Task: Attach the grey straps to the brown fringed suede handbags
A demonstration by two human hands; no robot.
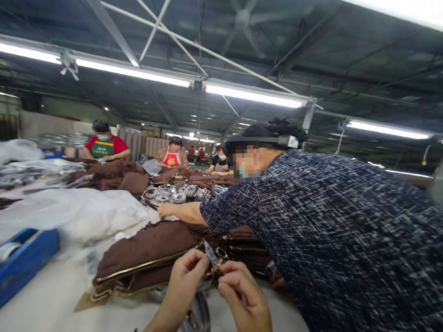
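Observation:
My left hand (191,272) is closed in a pinch at the front of a brown bag with gold-coloured edging (147,245). What lies between its fingertips is hidden. Close beside it, my right hand (243,290) pinches a small gold-coloured metal clasp (215,267). A piece of clear plastic film (210,253) sticks up between the two hands. Below them on the table lies a coiled grey strap (201,313). More brown bags (243,241) are stacked just behind my right hand.
At right a co-worker in a dark patterned shirt (337,219) leans across the table, one arm (187,213) stretched over the bags. A blue tape dispenser (31,267), white plastic sheeting (69,212) and several coiled straps (178,193) lie about. Other people sit further back.

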